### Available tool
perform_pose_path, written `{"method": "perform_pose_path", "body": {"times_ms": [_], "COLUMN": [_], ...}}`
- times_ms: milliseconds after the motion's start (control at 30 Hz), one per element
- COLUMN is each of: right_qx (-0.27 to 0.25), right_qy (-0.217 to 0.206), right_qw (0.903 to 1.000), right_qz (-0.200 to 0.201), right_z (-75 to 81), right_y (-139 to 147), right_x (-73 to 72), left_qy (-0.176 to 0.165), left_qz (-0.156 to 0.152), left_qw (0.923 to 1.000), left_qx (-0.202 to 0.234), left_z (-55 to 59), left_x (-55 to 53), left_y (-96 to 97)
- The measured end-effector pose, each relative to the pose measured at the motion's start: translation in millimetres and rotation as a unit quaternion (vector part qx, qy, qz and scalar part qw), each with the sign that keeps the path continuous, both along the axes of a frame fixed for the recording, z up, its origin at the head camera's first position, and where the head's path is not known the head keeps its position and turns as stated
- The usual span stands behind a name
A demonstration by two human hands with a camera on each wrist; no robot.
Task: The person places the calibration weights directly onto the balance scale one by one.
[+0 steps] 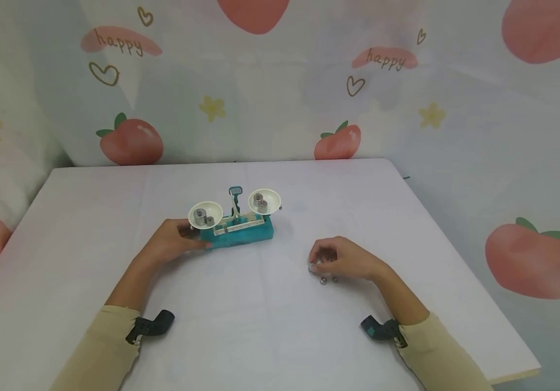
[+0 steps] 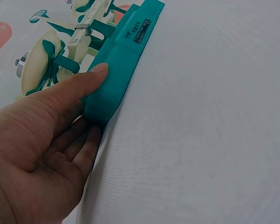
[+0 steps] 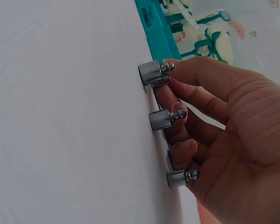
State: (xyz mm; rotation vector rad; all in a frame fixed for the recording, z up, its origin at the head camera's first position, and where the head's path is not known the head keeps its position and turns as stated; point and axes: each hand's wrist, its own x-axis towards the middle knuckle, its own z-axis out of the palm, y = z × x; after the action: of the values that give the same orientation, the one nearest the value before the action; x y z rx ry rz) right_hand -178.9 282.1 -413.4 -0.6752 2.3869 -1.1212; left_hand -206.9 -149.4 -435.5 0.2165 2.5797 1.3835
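A teal balance scale [image 1: 243, 234] with two cream pans stands left of the table's middle. My left hand [image 1: 168, 239] grips the left end of its base, thumb [image 2: 91, 80] on the front face and fingers behind the end. Metal weights [image 1: 200, 215] sit in the left pan [image 1: 213, 208], and more weights [image 1: 262, 205] in the right pan [image 1: 273, 199]. Right of the scale, my right hand [image 1: 343, 258] pinches the knob of a metal weight [image 3: 150, 73] at the tabletop. Its other fingers curl behind two smaller weights, a middle one [image 3: 160, 119] and the smallest [image 3: 176, 178].
A white-covered table [image 1: 240, 336] lies under everything. Its right edge slopes down beside a patterned cloth [image 1: 485, 163] that hangs at the back and sides. Each sleeve carries a dark wrist camera [image 1: 379, 329]. Another weight [image 3: 162, 81] shows partly behind the largest one.
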Motion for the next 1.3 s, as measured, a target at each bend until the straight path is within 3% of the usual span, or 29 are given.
{"method": "perform_pose_path", "body": {"times_ms": [367,600,1300], "right_qx": [0.026,0.027,0.026], "right_qy": [0.036,0.032,0.048], "right_qw": [0.999,0.9991,0.9985], "right_qz": [0.004,0.011,-0.002], "right_z": [0.0,-2.9,2.6], "right_y": [-2.9,-2.7,-4.4], "right_x": [-1.5,-1.6,2.4], "left_qy": [-0.001,-0.013,-0.008], "left_qz": [0.003,0.004,-0.003], "left_qw": [0.9999,0.9998,0.9999], "left_qx": [0.011,0.013,0.013], "left_z": [1.3,-0.4,-1.0], "left_x": [0.3,1.4,-0.5], "left_y": [-0.5,-0.4,-0.5]}}
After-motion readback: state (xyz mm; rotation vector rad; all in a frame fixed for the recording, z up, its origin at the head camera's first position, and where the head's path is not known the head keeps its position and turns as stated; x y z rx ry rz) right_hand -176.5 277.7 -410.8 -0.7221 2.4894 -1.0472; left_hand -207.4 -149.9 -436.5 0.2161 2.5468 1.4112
